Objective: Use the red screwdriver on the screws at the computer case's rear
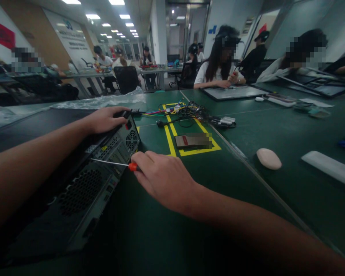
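A black computer tower (112, 153) lies on its side at the left, its back panel with vents and ports turned toward me. My left hand (106, 119) rests on the top rear corner of the case, fingers stretched over the edge. In my right hand (163, 178) is a screwdriver (133, 166) with an orange and black handle. Its thin metal shaft points left, and the tip reaches the back panel near the upper edge. Whether the tip sits in a screw, I cannot tell.
Past the tower lie a tangle of cables (189, 111) and a phone (189, 140) inside yellow tape lines. To the right are a pale rounded object (268, 158) and a long white case (330, 166). Across the green table (247, 126), a person works at a flat panel (235, 92).
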Motion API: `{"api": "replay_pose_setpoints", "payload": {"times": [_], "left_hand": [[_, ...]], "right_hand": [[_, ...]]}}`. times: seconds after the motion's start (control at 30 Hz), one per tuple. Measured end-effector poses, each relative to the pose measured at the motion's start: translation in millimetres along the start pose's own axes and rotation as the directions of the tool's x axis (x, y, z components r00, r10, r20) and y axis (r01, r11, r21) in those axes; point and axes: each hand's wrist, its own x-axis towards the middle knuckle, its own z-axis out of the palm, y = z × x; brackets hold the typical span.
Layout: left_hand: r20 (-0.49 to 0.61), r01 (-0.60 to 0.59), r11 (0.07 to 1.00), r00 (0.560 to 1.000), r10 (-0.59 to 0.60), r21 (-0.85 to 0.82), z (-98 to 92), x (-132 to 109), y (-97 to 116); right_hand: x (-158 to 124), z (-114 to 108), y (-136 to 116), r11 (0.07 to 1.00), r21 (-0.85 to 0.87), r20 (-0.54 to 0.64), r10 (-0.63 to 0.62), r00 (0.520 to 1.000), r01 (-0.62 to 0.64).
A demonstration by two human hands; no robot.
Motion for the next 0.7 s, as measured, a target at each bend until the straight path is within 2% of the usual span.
{"api": "replay_pose_setpoints", "payload": {"times": [0.27,0.47,0.7], "left_hand": [[0.025,-0.01,1.0,1.0,0.01,0.003,-1.4,1,-2],[0.013,-0.006,1.0,1.0,0.006,0.013,-0.5,1,-2],[0.051,0.002,0.999,0.999,-0.004,0.05,-3.5,-3,8]], "right_hand": [[1,-2,-3,1.0,-0.006,0.023,0.013,1.0,-0.013],[0,-1,-3,1.0,0.011,-0.005,0.0,1.0,0.0],[1,-3,-4,0.999,0.047,-0.01,0.012,1.0,-0.011]]}}
